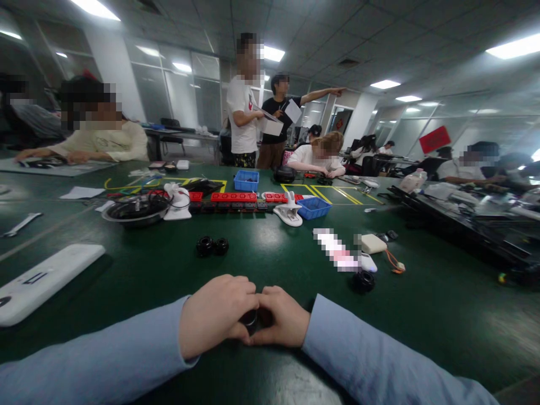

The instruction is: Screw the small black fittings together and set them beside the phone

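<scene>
Low over the near part of the green table point(139, 264), my left hand point(219, 309) and my right hand point(282, 316) meet, fingertips together. Between them is a dark, shiny round part point(250, 320), mostly covered by the fingers; its exact kind cannot be made out. Both hands are closed around it. Beyond them lie two small black wheels point(205, 246), side by side. A third black wheel point(363, 281) rests to the right of my right hand, near a white rounded device point(368, 262).
A long white casing point(50, 284) lies at left, by a wrench point(22, 224). Farther back are a metal bowl point(135, 216), red power strips point(234, 197), blue bins point(314, 207) and a white clamp base point(289, 211). Black panels point(455, 230) fill the right. Several people sit or stand beyond.
</scene>
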{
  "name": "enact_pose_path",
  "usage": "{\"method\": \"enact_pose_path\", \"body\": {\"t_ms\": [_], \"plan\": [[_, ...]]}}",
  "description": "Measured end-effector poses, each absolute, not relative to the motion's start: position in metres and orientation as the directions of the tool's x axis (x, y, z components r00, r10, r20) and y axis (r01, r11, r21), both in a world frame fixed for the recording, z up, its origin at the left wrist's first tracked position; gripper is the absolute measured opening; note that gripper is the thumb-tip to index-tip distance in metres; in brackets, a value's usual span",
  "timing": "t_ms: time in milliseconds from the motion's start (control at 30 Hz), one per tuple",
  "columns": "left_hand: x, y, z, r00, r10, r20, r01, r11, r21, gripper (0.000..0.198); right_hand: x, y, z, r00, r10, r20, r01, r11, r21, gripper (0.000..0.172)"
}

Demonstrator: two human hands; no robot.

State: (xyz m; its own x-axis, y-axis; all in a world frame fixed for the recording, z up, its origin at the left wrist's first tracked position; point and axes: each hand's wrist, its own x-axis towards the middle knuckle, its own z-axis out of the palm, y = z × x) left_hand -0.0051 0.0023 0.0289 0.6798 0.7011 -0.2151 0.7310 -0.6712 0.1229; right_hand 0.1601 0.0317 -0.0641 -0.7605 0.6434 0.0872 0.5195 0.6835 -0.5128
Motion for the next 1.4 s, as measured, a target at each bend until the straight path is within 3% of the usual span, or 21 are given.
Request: {"method": "enact_pose_path", "body": {"t_ms": [367, 667, 833, 967, 1200, 1400], "plan": [[0.002, -0.002, 0.019, 0.583, 0.788, -0.198, 0.809, -0.585, 0.054, 0.039, 0.16, 0.032, -0.066, -0.761, 0.645, 0.078, 0.522, 0.679, -0.516, 0.043], [0.004, -0.003, 0.006, 0.523, 0.849, -0.079, 0.851, -0.525, -0.004, 0.041, 0.159, 0.03, -0.065, -0.742, 0.665, 0.088, 0.544, 0.674, -0.5, 0.043], [0.006, -0.002, 0.005, 0.477, 0.875, -0.09, 0.879, -0.477, 0.024, 0.045, 0.158, 0.028, -0.062, -0.724, 0.689, 0.036, 0.589, 0.645, -0.487, 0.045], [0.005, -0.001, 0.0, 0.476, 0.879, -0.015, 0.879, -0.476, 0.022, 0.047, 0.159, 0.029, -0.063, -0.721, 0.693, 0.018, 0.599, 0.635, -0.488, 0.047], [-0.005, 0.001, 0.001, 0.516, 0.856, 0.001, 0.856, -0.516, 0.029, 0.062, 0.159, 0.028, -0.063, -0.699, 0.715, -0.006, 0.636, 0.617, -0.463, 0.048], [-0.016, 0.008, 0.015, 0.592, 0.806, 0.032, 0.793, -0.589, 0.155, 0.042, 0.161, 0.028, -0.061, -0.726, 0.688, 0.002, 0.6, 0.636, -0.485, 0.048]]}}
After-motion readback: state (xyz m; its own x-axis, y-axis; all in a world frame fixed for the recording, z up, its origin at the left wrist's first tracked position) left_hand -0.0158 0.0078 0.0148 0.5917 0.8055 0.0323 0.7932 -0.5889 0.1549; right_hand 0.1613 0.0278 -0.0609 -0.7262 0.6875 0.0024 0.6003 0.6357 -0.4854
